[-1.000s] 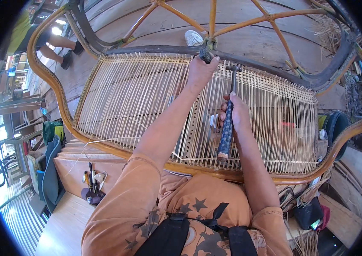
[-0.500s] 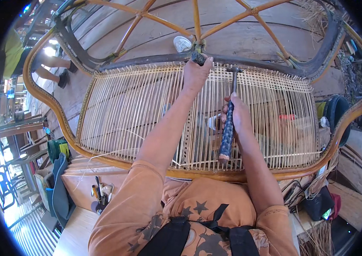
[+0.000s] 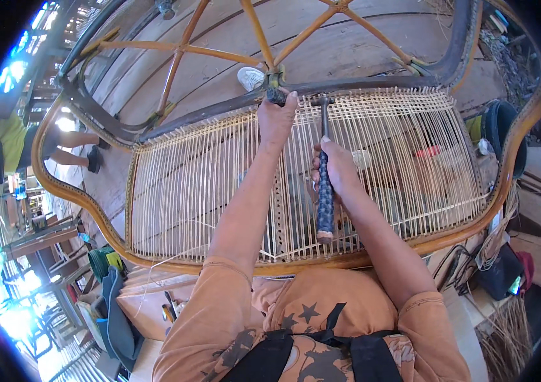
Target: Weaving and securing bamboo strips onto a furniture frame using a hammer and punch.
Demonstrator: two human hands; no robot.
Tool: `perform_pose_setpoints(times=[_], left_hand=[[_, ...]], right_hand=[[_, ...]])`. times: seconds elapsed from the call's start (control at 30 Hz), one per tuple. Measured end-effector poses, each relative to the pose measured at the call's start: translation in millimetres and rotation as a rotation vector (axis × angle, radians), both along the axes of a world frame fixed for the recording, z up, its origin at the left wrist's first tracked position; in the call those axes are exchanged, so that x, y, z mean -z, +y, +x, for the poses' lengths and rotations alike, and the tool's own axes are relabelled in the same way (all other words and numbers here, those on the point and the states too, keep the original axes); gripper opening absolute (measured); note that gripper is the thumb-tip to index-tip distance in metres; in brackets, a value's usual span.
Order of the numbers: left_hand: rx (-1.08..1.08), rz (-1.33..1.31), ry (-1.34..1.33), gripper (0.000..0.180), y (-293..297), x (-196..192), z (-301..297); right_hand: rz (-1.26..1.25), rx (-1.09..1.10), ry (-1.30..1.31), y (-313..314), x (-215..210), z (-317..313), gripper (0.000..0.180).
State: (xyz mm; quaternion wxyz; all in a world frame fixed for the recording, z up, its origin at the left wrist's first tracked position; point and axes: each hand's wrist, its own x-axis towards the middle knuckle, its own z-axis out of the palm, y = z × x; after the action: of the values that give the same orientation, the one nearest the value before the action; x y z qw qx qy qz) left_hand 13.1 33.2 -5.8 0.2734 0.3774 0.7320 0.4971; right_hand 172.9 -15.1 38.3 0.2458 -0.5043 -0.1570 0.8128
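Board floor (image 3: 328,54) lies beyond and beneath the chair frame (image 3: 86,202), whose smooth, honey-brown bent poles curve outward at left and right; its near rail sits close against the shirt (image 3: 353,296), which probably helps steady it. Along the far side runs a duller, dark rail (image 3: 360,83), with slim struts (image 3: 219,55) fanning out past it. Pale, flat, springy-looking strands (image 3: 187,184) stretch from near to far across the opening, left and right of a middle bar (image 3: 278,204) pierced with a row of holes; crosswise rows fill the far right into a tighter grid. The right hand (image 3: 339,167) is wrapped around the hammer (image 3: 325,197) high on its handle — a short hold that likely favours control over force. That handle is dark and knobbly, as if plaited, with a bare, wood-coloured butt; the metal head lies at the far edge, though whether it touches the strands I cannot tell. Just left of it, the left hand (image 3: 275,124) is closed on a stubby dark piece (image 3: 276,97) — its kind unclear — perhaps kept there to be within the hammer's reach.
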Motion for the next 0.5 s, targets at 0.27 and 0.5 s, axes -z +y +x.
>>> perform_pose_setpoints(times=[0.27,0.5], left_hand=[[-0.045,-0.018,-0.318,0.017,-8,-21,4],[-0.019,0.003,-0.152,0.017,-12,0,2]], right_hand=[[0.029,0.046,-0.012,1,-4,13,0.028],[0.023,-0.014,0.012,-3,-4,8,0.026]])
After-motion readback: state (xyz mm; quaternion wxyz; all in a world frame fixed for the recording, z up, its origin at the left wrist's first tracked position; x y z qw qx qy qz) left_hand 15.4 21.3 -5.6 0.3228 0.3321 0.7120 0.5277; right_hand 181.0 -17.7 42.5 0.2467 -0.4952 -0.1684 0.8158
